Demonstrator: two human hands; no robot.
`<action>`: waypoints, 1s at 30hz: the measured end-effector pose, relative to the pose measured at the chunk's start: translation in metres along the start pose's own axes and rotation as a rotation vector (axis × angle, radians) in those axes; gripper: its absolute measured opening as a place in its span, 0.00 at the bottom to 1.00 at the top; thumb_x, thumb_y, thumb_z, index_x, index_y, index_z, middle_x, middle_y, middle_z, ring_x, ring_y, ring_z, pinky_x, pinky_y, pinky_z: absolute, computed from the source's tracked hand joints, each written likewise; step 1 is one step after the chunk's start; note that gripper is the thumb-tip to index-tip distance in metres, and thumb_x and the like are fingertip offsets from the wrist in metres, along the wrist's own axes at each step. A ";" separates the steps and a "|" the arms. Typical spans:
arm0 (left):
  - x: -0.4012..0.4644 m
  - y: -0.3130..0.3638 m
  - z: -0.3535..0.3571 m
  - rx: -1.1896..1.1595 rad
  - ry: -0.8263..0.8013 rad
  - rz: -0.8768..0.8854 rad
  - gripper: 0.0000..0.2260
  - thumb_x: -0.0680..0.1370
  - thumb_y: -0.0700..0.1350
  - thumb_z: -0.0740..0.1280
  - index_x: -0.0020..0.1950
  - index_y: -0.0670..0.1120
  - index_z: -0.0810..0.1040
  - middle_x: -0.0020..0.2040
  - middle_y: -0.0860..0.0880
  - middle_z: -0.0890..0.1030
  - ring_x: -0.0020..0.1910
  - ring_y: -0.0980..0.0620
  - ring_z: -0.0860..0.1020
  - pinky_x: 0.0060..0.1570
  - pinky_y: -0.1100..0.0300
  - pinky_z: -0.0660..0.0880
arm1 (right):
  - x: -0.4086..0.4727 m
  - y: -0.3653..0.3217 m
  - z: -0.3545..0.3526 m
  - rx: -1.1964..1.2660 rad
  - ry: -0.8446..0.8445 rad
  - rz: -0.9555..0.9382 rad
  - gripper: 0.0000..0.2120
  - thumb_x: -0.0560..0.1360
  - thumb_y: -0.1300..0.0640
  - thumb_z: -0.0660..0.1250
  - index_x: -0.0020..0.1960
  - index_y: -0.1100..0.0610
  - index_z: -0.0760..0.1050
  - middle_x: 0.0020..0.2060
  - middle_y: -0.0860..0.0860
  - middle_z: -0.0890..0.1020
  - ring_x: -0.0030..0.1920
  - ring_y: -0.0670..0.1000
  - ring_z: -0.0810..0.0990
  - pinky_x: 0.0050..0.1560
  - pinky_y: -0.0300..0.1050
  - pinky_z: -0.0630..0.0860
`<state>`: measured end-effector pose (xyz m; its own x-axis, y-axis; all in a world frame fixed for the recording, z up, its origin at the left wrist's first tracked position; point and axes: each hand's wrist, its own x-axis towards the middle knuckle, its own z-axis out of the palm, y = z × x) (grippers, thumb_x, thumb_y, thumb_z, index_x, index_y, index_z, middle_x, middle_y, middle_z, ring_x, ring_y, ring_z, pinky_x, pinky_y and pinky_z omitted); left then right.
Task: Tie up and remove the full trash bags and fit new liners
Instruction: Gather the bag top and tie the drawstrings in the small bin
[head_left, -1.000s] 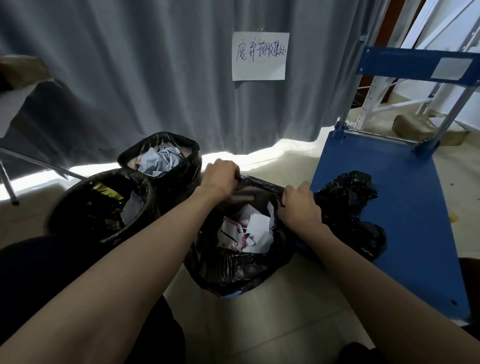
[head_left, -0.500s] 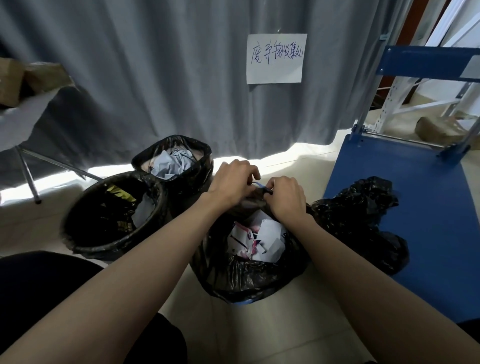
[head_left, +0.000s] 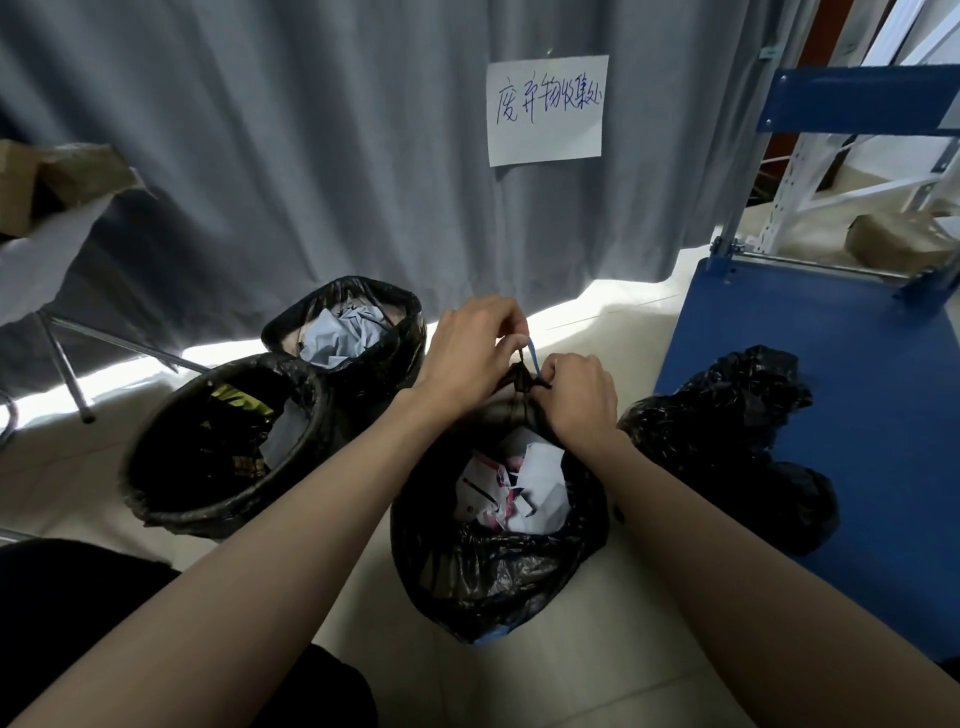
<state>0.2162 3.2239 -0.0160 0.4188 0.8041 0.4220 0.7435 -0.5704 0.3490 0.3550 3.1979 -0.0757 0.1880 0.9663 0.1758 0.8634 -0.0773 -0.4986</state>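
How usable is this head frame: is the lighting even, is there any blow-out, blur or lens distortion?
Head view: dim and uneven, backlit; a blown-out strip of daylight glows under the grey curtain. Black plastic trash bag loses detail in shadow. Left hand and right hand are acceptably sharp. Wide-angle bending shows on the blue metal cart.

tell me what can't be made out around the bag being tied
Head view only:
- Knot state: the hands, left hand and right hand, cover the blue drawstring.
- Bag on the floor: its underside is hidden.
- Tied bag on the blue cart: contents hidden by opaque plastic.
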 end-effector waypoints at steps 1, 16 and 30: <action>0.000 0.000 0.000 -0.025 0.000 0.004 0.04 0.75 0.45 0.69 0.41 0.51 0.76 0.41 0.56 0.79 0.43 0.54 0.76 0.50 0.49 0.74 | 0.001 0.000 0.001 0.016 0.004 -0.007 0.04 0.74 0.57 0.68 0.48 0.55 0.80 0.44 0.54 0.80 0.51 0.58 0.76 0.46 0.47 0.69; -0.015 -0.018 -0.001 0.112 -0.149 -0.140 0.08 0.70 0.48 0.74 0.47 0.51 0.82 0.43 0.53 0.81 0.43 0.51 0.78 0.45 0.55 0.75 | 0.005 -0.004 0.001 0.444 -0.010 -0.107 0.05 0.72 0.54 0.70 0.44 0.54 0.83 0.37 0.51 0.81 0.39 0.51 0.78 0.46 0.51 0.77; -0.014 -0.019 0.009 0.259 -0.124 -0.209 0.03 0.73 0.47 0.73 0.44 0.50 0.83 0.45 0.48 0.80 0.47 0.45 0.78 0.43 0.56 0.72 | 0.003 -0.004 -0.007 0.558 0.075 -0.079 0.09 0.74 0.49 0.66 0.40 0.52 0.79 0.32 0.51 0.80 0.37 0.53 0.80 0.42 0.54 0.79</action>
<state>0.2008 3.2247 -0.0365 0.2925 0.9221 0.2533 0.9205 -0.3432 0.1865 0.3556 3.1996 -0.0671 0.1832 0.9423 0.2803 0.5018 0.1556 -0.8509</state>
